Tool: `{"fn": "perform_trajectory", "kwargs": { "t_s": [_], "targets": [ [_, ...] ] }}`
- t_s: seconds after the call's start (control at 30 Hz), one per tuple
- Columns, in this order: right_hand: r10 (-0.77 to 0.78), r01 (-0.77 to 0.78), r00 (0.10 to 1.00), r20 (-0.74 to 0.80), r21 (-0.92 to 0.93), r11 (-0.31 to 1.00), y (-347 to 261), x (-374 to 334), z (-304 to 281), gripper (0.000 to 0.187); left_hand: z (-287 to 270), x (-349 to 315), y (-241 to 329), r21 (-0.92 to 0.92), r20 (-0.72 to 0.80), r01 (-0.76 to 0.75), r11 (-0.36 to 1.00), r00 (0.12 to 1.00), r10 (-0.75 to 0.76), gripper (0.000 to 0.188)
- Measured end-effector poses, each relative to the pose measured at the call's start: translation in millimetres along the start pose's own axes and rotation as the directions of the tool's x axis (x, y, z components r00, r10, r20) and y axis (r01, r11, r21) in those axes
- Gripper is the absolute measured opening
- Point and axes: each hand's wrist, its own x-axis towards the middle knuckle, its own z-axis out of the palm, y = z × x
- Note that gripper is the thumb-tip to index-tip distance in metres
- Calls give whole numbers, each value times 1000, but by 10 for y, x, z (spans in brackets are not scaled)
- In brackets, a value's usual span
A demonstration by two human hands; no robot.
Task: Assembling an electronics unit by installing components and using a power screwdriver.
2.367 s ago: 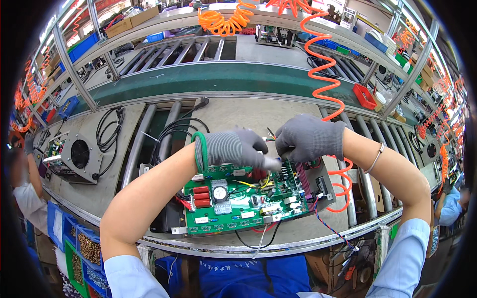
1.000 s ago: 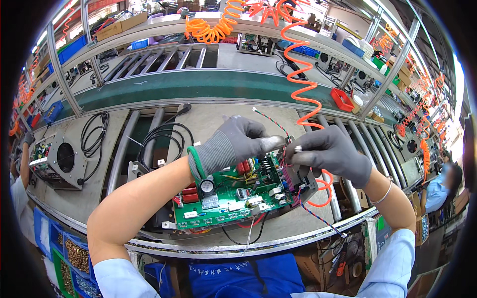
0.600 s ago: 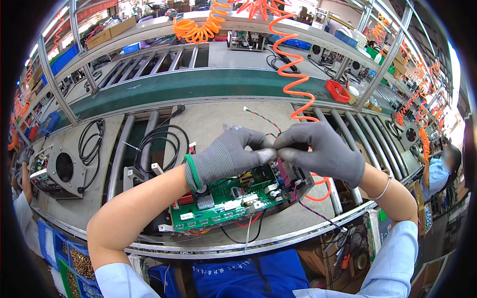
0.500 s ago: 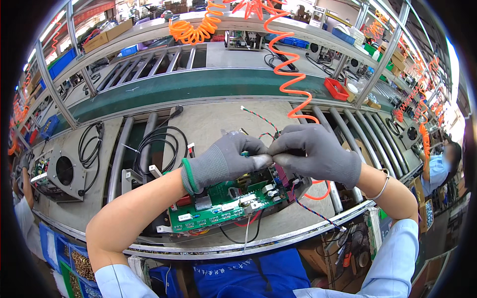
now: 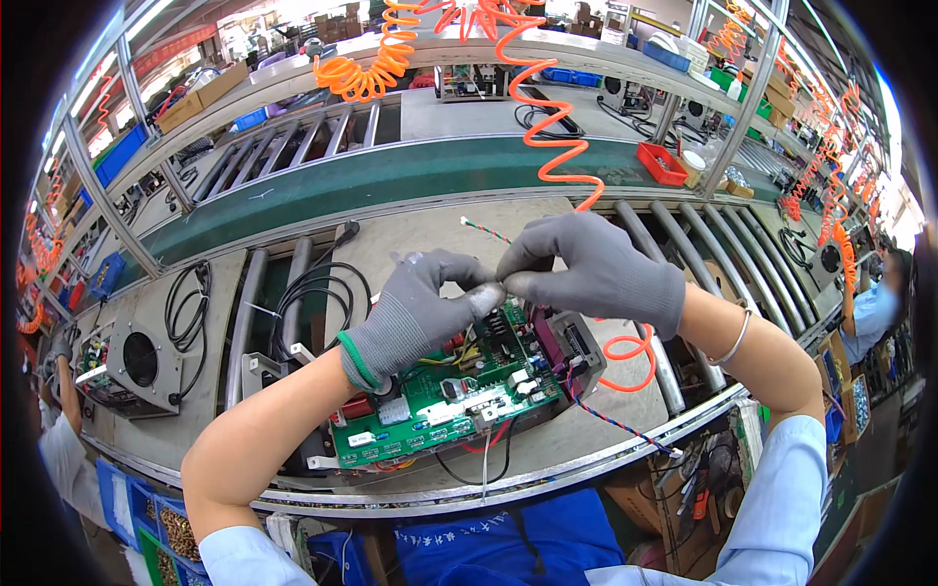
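My left hand (image 5: 422,308), in a grey glove with a green cuff, has its thumb and fingers pinched together. In a matching grey glove, my right hand (image 5: 598,273) pinches too, and the fingertips of both hands meet. Whatever lies between them is too small or hidden to make out. Beneath them is a green circuit board (image 5: 415,435) with white connectors and other parts, its far portion partly covered by the hands. A purple ribbon cable (image 5: 549,344) runs at its right end. From there a twisted red-and-blue cable (image 5: 618,424) extends to the right.
An orange coiled air hose (image 5: 555,146) hangs beyond my hands. Metal rollers (image 5: 674,269) lie to the right, a coiled black cable (image 5: 318,303) to the left. Farther left stands a unit with a round fan (image 5: 137,361). Other people work at both sides.
Both hands have shifted left and slightly up over the board, still pinched together. More of the board's right end shows. The whole view has also moved a little.
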Motion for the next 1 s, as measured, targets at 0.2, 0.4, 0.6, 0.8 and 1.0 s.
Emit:
{"fn": "perform_trajectory", "kwargs": {
  "t_s": [0.2, 0.4, 0.6, 0.8, 1.0],
  "targets": [
    [131, -119, 988, 81, -139, 983, -19, 234, 42, 21, -11, 22, -146, 381, 17, -127, 916, 991, 130, 25],
    [167, 15, 957, 236, -618, 786, 68, 336, 104, 18, 44, 62, -268, 421, 55, -1, 907, 998, -25, 44],
    [144, 37, 967, 211, -673, 738, 103, 329, 193, 17, 38, 69, -293, 392, 188, 72, 917, 970, -156, 46],
    [139, 35, 972, 190, -702, 712, 86, 310, 243, 17, 25, 59, -277, 373, 223, 81, 924, 959, -174, 49],
    [-13, 50, 998, 63, -640, 767, 151, 201, 252, 15, 13, 60, -254, 409, 252, 86, 909, 946, -203, 52]
  ]
}}
